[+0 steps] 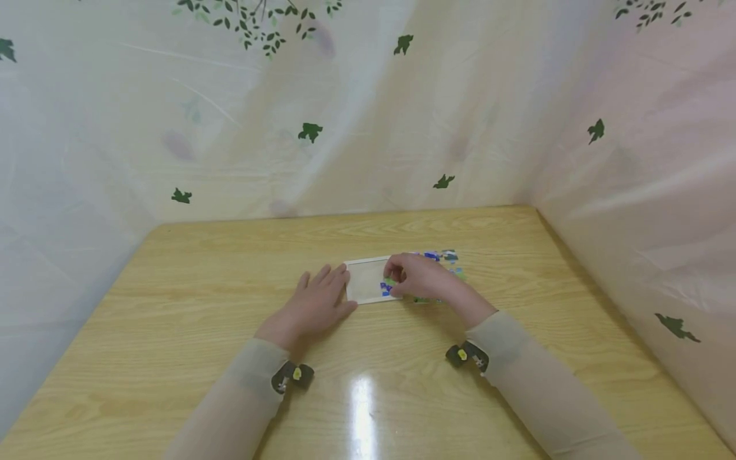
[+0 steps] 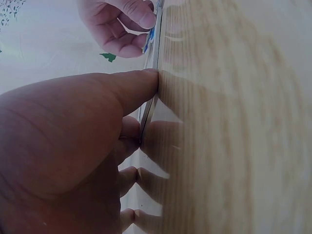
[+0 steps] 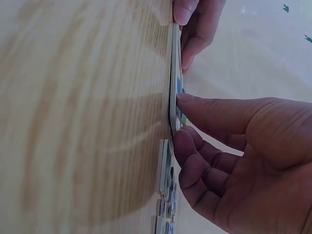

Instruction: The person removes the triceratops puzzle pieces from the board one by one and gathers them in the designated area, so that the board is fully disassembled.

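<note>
A shallow white puzzle tray (image 1: 365, 281) lies flat on the table with a pale inside. My left hand (image 1: 320, 301) rests with fingers spread at its left end; the thumb touches the near edge. Over the tray's right part, my right hand (image 1: 418, 276) pinches a small blue-and-green puzzle piece (image 1: 386, 289) between thumb and fingers. That piece (image 2: 148, 41) shows at the right fingertips in the left wrist view, near the tray surface. Whether it touches the tray floor I cannot tell. The right hand hides the tray's right end.
Several loose, colourful puzzle pieces (image 1: 450, 255) lie right of the tray, partly behind the right hand. In the right wrist view some loose pieces (image 3: 165, 168) lie close to the tray's end. The wooden table (image 1: 230, 268) meets a leaf-patterned curtain (image 1: 368, 128) behind and at the sides.
</note>
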### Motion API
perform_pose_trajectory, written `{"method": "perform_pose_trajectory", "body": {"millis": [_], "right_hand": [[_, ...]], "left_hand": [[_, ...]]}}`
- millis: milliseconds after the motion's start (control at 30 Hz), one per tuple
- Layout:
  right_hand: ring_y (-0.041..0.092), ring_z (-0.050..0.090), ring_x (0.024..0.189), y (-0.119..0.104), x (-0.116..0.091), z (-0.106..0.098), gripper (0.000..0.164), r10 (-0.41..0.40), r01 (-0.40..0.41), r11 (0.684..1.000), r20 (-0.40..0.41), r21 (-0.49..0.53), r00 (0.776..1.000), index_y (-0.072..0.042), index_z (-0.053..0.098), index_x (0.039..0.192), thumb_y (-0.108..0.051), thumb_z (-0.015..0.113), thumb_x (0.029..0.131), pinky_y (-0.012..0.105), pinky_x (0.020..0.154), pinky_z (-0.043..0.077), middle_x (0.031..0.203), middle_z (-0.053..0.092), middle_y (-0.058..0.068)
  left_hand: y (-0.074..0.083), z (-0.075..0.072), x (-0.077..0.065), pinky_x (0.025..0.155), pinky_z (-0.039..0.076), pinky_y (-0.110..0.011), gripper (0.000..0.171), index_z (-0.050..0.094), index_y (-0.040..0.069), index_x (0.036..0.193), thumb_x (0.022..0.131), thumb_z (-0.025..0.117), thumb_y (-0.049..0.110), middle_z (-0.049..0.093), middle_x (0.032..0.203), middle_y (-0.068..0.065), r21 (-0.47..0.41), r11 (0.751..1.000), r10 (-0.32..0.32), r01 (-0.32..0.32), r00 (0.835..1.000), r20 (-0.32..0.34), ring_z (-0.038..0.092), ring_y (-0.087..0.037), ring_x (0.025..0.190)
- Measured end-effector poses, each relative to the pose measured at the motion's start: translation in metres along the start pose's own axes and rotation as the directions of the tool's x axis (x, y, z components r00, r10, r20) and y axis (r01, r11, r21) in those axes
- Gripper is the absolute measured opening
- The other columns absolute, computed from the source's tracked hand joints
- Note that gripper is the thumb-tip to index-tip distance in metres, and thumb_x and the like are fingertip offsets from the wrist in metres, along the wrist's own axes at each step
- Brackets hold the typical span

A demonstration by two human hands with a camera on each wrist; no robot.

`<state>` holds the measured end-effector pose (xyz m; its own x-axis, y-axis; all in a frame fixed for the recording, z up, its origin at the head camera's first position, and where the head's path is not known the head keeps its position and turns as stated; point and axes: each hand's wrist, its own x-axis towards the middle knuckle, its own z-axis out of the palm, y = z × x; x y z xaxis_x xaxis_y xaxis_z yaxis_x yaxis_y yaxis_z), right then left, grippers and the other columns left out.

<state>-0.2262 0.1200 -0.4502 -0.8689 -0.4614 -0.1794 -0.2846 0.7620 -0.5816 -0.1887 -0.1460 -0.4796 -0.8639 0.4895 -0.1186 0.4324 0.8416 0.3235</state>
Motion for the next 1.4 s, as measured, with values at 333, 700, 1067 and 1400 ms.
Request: {"method": "perform_pose_trajectory", "body": {"millis": [333,700,1067,1400], "right_hand": [[0.022,0.061,0.095,-0.001,-0.003,-0.001,0.022,-0.010,0.010,0.999,-0.012,0.032,1.000,-0.009,0.069,0.118,-0.004,0.080,0.100,0.037,0.083,0.053,0.107,0.068,0.005],[0.020,0.059,0.088,-0.002,-0.006,-0.004,0.008,-0.049,0.050,0.998,-0.027,0.030,0.998,-0.012,0.066,0.111,-0.006,0.069,0.108,0.034,0.075,0.050,0.102,0.066,0.004],[0.019,0.060,0.088,-0.005,-0.006,-0.007,0.009,-0.091,0.091,0.995,-0.006,0.045,0.996,-0.013,0.064,0.105,-0.007,0.071,0.108,0.035,0.077,0.051,0.099,0.066,0.003],[0.020,0.061,0.089,-0.006,-0.015,-0.013,0.008,-0.102,0.104,0.993,-0.022,0.056,0.994,-0.012,0.065,0.106,-0.006,0.071,0.108,0.036,0.078,0.053,0.100,0.067,0.003]], "left_hand": [[0.001,-0.002,0.000,0.132,0.005,-0.072,0.077,0.032,0.002,0.173,0.115,0.053,0.049,0.019,0.183,-0.014,-0.004,1.000,0.001,-0.001,1.000,0.004,0.013,-0.042,0.168],[0.000,0.000,0.000,0.132,0.005,-0.072,0.077,0.032,0.003,0.173,0.115,0.053,0.049,0.019,0.183,-0.014,-0.006,1.000,0.001,-0.001,1.000,-0.002,0.013,-0.042,0.168],[0.000,-0.001,-0.001,0.132,0.005,-0.071,0.077,0.032,0.003,0.173,0.115,0.054,0.049,0.018,0.183,-0.014,-0.015,1.000,-0.008,0.008,1.000,-0.003,0.012,-0.042,0.168],[-0.001,-0.002,-0.003,0.132,0.004,-0.070,0.079,0.030,0.003,0.173,0.115,0.053,0.051,0.018,0.183,-0.013,-0.008,1.000,0.001,-0.001,1.000,-0.005,0.012,-0.041,0.169]]}}
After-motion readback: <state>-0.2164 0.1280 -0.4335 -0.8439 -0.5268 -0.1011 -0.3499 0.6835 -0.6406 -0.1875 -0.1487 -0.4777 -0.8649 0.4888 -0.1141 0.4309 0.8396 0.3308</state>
